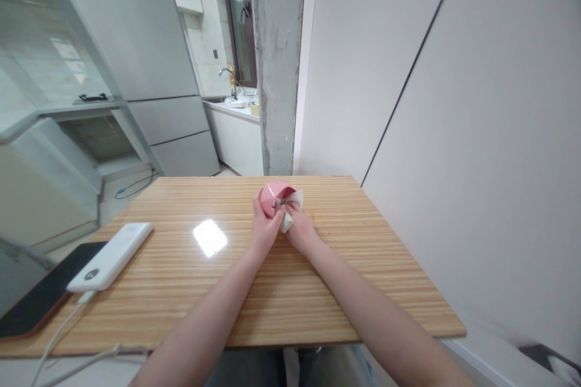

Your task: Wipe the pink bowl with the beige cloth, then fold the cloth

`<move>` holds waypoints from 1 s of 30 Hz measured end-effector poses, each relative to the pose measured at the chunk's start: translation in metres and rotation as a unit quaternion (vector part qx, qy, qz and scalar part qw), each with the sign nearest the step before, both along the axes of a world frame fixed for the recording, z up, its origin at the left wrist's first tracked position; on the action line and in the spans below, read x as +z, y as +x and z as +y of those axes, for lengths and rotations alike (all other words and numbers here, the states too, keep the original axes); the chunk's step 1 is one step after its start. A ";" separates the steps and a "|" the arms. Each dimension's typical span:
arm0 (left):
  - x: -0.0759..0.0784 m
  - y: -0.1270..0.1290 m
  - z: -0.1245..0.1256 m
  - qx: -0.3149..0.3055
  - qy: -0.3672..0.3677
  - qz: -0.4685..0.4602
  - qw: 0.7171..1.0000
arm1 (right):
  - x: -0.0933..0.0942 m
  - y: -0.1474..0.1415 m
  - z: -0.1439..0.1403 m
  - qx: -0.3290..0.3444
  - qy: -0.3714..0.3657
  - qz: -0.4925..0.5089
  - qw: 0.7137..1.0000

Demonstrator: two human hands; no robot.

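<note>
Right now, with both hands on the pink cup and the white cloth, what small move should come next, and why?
Probably turn the pink cup a little in the left hand so the white cloth meets a fresh patch. The left hand grips the tilted cup over the wooden table, and the right hand presses the cloth at its rim, covering only one side.

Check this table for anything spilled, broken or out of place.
Nothing stands out. Both hands, left hand and right hand, hold a pink cup and a white cloth over the wooden table. A white power bank and dark phone lie flat at the left edge.
</note>
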State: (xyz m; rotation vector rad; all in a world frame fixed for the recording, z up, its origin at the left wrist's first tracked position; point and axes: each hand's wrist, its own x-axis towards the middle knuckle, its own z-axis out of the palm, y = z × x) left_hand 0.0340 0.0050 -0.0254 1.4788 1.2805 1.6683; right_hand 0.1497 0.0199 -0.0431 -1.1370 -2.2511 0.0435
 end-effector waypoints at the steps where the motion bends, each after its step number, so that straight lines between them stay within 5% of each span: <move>1: 0.000 -0.001 0.000 0.012 -0.001 0.002 1.000 | 0.000 -0.002 0.000 0.015 -0.002 0.011 1.000; 6: 0.011 -0.023 0.003 0.040 0.015 0.079 0.996 | 0.013 -0.001 -0.005 0.072 0.003 -0.008 0.997; 10: 0.019 -0.034 0.006 0.016 0.034 0.143 0.989 | 0.027 0.007 -0.009 0.039 0.016 -0.071 0.997; 16: 0.012 -0.016 0.005 0.018 0.001 0.044 0.999 | 0.019 0.004 -0.007 -0.008 0.024 -0.079 0.997; 23: 0.017 -0.028 0.006 0.070 0.005 0.075 0.995 | 0.017 -0.004 -0.010 0.039 0.038 -0.056 0.997; 27: 0.022 -0.041 0.011 0.039 0.001 0.117 0.992 | 0.021 -0.004 -0.010 0.030 0.044 -0.065 0.996; 30: 0.019 -0.032 0.010 0.012 0.000 0.064 0.998 | 0.019 -0.003 -0.010 -0.012 0.042 -0.063 0.997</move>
